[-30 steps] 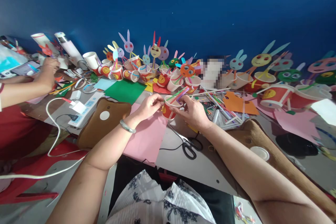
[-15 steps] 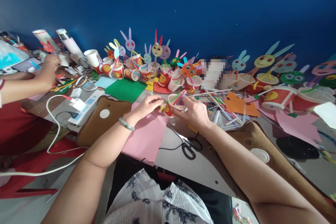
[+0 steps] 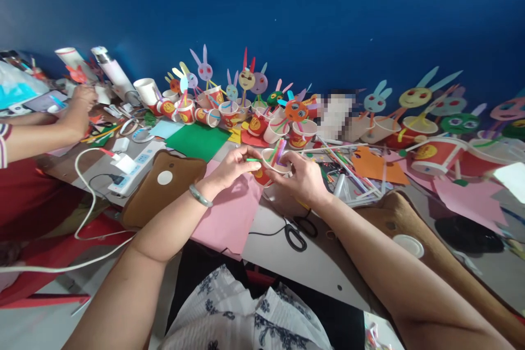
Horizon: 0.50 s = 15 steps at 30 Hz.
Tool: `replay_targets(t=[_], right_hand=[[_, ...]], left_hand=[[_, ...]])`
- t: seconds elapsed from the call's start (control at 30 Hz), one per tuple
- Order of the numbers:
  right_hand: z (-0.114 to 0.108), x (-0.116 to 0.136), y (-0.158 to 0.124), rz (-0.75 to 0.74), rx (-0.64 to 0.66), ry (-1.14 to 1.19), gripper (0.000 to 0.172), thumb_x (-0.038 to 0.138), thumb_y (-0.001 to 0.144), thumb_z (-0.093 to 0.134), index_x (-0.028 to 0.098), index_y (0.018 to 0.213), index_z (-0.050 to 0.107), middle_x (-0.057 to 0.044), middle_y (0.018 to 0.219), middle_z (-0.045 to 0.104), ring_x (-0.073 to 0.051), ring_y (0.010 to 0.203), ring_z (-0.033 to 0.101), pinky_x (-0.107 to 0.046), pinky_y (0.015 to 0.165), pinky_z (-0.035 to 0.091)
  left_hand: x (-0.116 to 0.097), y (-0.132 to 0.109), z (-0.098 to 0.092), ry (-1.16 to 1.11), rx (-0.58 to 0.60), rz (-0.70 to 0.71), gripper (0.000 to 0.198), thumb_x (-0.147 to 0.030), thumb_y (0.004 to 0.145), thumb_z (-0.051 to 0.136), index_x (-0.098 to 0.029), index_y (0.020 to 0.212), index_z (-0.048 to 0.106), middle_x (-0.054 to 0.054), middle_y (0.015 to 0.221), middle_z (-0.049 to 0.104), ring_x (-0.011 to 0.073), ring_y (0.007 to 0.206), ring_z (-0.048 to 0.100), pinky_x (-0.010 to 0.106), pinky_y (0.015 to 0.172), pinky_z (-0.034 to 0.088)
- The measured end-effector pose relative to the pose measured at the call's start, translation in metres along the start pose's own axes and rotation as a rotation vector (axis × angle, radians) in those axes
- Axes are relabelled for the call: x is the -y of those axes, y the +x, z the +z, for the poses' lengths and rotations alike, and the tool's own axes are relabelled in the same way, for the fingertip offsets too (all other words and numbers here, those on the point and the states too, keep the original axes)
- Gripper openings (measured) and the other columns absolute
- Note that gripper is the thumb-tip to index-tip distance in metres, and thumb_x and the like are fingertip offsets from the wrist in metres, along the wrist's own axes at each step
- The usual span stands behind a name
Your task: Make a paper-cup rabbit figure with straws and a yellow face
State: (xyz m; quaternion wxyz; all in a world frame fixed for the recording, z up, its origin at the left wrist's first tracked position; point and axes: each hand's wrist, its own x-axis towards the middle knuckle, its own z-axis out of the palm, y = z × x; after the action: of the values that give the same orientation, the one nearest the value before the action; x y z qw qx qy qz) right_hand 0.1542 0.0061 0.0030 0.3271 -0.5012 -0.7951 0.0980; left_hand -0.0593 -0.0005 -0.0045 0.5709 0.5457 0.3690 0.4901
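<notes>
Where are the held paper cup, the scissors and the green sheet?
Held paper cup (image 3: 268, 158), head view: inner wall, left side.
Scissors (image 3: 288, 235), head view: rim of the left black handle loop.
Green sheet (image 3: 199, 141), head view: middle of its upper face.

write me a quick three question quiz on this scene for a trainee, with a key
1. Multiple choice: what colour is the strip in the fingertips of the left hand?
a) orange
b) green
c) blue

2. True or false: the right hand is holding a paper cup.

3. Fill in the blank: in the picture, the black-handled scissors lie on the table to the ____ of the pink sheet.

Key:
1. b
2. True
3. right
</notes>
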Motion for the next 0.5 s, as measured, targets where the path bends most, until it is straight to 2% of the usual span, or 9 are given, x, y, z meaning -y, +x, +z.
replay_targets(t=[0.1,0.23,0.37,0.5], right_hand=[[-0.002,0.002,0.002,0.016,-0.043,0.048,0.041,0.062,0.08,0.065,0.022,0.079,0.056,-0.005,0.074,0.067,-0.018,0.064,0.059,-0.029,0.059,0.037],[-0.002,0.004,0.0,-0.011,-0.045,0.071,0.042,0.063,0.08,0.063,0.023,0.077,0.054,-0.004,0.071,0.064,-0.017,0.061,0.056,-0.029,0.057,0.036],[0.0,0.007,-0.004,-0.035,-0.029,0.053,0.04,0.061,0.079,0.064,0.022,0.077,0.054,-0.004,0.072,0.064,-0.016,0.061,0.056,-0.029,0.058,0.037],[0.003,0.007,-0.007,-0.043,-0.009,0.052,0.039,0.06,0.078,0.064,0.022,0.077,0.055,-0.003,0.071,0.063,-0.015,0.059,0.054,-0.029,0.058,0.038]], left_hand=[[0.0,0.002,0.0,-0.089,0.006,0.026,0.03,-0.032,0.073,0.082,-0.018,0.098,0.075,0.002,0.087,0.071,0.0098,0.07,0.063,0.023,0.065,0.05],[-0.002,0.001,0.004,-0.054,-0.094,0.101,0.032,-0.047,0.072,0.085,-0.019,0.087,0.077,0.001,0.08,0.07,0.0122,0.072,0.062,0.027,0.067,0.051],[-0.01,-0.004,0.007,0.087,-0.159,0.185,0.039,-0.055,0.075,0.082,-0.018,0.068,0.069,-0.001,0.068,0.059,0.01,0.065,0.053,0.024,0.06,0.045],[-0.015,-0.006,0.006,0.164,-0.149,0.221,0.049,-0.06,0.077,0.079,-0.018,0.061,0.06,-0.002,0.062,0.051,0.0091,0.06,0.045,0.024,0.056,0.04]])
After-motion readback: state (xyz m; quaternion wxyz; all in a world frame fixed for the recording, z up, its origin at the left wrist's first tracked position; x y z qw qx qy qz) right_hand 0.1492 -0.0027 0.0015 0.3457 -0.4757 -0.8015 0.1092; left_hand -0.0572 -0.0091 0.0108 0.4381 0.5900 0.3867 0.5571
